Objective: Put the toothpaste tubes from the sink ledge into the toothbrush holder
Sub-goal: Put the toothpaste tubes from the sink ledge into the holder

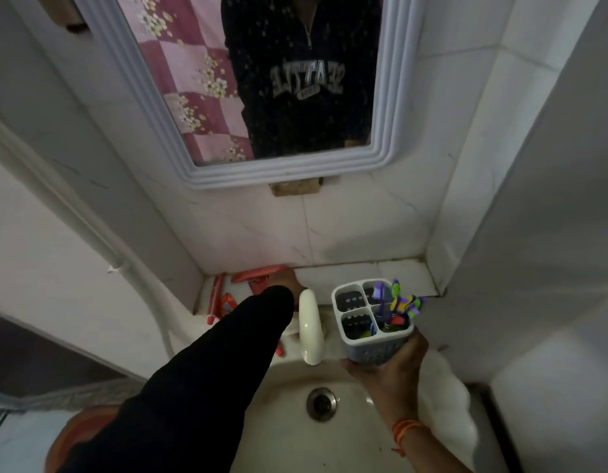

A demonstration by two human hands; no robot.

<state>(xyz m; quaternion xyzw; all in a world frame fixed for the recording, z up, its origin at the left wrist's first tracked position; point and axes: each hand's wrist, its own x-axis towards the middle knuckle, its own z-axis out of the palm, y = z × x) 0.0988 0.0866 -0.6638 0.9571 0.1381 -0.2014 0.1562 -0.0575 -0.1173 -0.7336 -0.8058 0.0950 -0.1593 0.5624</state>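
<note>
White marble-look tiles frame the cream ceramic sink [289, 435], and up on the sink ledge [350, 272] the left hand [289, 280], black sleeve [227, 353] stretched forward, lies on the red-orange toothpaste tubes [258, 275] clustered at the back left corner; its fingers are hidden, so their spread cannot be told. Over on the right, the right hand [388, 365] has fingers wrapped around the grey perforated plastic four-compartment toothbrush holder [371, 327], colourful toothbrushes [400, 302] in its rear right compartment, just beside the cream tap [310, 327].
</note>
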